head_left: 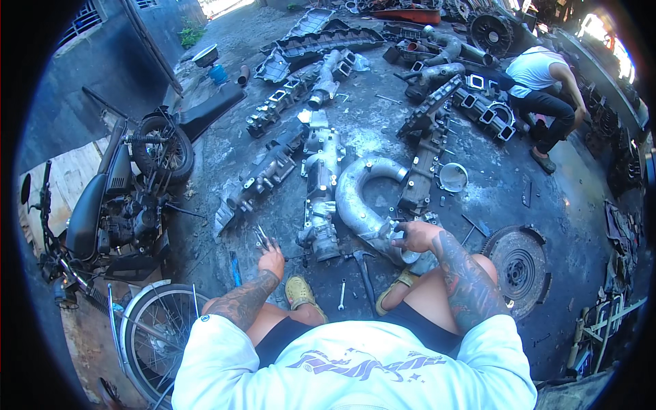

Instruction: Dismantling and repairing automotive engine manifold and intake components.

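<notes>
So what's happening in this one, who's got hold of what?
A person squats on a dark, oily floor among laid-out metal engine parts. The right hand rests on the near end of a curved silver pipe. The left hand holds a small metal tool, seemingly pliers. A hammer and a wrench lie between the feet. A motorcycle stands to the left; another person bends over parts farther back.

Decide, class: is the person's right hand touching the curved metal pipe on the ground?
Touching. The head view shows the right hand resting on the near end of the curved metal pipe, fingers over its rim.
</notes>
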A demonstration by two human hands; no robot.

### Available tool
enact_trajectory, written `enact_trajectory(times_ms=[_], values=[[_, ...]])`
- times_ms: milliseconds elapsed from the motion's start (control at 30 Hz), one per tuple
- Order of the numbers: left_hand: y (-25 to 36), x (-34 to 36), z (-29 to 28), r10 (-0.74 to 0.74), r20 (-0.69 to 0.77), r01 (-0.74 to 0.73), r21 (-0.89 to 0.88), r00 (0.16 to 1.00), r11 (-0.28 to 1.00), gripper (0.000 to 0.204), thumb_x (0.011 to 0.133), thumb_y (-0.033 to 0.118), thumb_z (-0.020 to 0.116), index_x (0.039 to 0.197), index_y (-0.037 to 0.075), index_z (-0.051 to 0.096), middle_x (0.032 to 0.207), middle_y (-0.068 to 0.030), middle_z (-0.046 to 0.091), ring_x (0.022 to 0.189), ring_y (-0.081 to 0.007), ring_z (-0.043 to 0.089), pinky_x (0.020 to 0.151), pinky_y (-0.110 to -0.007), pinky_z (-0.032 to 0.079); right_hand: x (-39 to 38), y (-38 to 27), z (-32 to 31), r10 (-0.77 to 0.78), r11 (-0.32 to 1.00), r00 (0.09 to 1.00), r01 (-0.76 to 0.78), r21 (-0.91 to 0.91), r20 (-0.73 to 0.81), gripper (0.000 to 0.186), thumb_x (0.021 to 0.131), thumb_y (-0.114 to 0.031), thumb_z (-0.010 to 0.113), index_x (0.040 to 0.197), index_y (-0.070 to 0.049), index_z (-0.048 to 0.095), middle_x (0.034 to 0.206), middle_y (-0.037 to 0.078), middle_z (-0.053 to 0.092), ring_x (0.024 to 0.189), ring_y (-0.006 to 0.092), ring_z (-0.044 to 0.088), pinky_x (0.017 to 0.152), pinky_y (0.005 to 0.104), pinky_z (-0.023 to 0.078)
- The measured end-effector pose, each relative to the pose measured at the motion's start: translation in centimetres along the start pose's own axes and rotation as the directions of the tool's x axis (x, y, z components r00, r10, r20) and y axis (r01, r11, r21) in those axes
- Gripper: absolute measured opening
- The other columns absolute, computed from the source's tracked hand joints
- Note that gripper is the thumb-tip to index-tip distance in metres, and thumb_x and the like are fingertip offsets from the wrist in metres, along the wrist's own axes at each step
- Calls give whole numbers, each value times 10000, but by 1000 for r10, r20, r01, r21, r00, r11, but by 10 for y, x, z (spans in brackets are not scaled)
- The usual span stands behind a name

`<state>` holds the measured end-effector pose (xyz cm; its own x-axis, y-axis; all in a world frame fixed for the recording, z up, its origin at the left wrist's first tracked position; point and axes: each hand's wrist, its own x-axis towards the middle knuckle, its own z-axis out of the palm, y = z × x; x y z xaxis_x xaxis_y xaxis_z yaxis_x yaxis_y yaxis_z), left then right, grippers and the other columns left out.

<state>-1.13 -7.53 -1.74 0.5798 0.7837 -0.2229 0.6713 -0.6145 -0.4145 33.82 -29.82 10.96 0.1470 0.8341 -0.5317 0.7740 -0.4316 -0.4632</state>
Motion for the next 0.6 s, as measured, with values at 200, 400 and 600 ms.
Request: enact_trajectory(times_ms=[200, 400, 600], values=[[14, -4, -12, 107, -24, -101, 176, 994, 979, 554, 857, 123, 425, 1358, -59, 276, 1288, -350, 386, 1113, -393, 508, 710, -354, 534, 3, -4, -2, -48, 999, 999, 48, -5, -13, 539, 840, -434, 560, 1215, -50, 510, 1120, 200, 582, 1061, 340, 542, 902, 390, 428], [0, 15, -32, 102, 184, -102, -6, 978, 995, 316, 798, 93, 503, 1082, -27, 573, 1081, -220, 590, 777, -236, 648, 643, -321, 539, 0, -3, -4, -58, 998, 998, 58, -3, -8, 560, 840, -441, 559, 1218, -32, 506, 1135, 206, 575, 1067, 339, 540, 908, 384, 427], [-46, 50, 2, 503, 825, 805, -471, 257, 361, 66, 720, 96, 591, 704, 57, 641, 708, -85, 669, 546, -154, 622, 477, -271, 494, -8, 1, -3, 30, 999, 1000, -30, -26, 6, 575, 845, -443, 552, 1241, -32, 485, 1134, 210, 575, 1065, 339, 542, 906, 384, 425]])
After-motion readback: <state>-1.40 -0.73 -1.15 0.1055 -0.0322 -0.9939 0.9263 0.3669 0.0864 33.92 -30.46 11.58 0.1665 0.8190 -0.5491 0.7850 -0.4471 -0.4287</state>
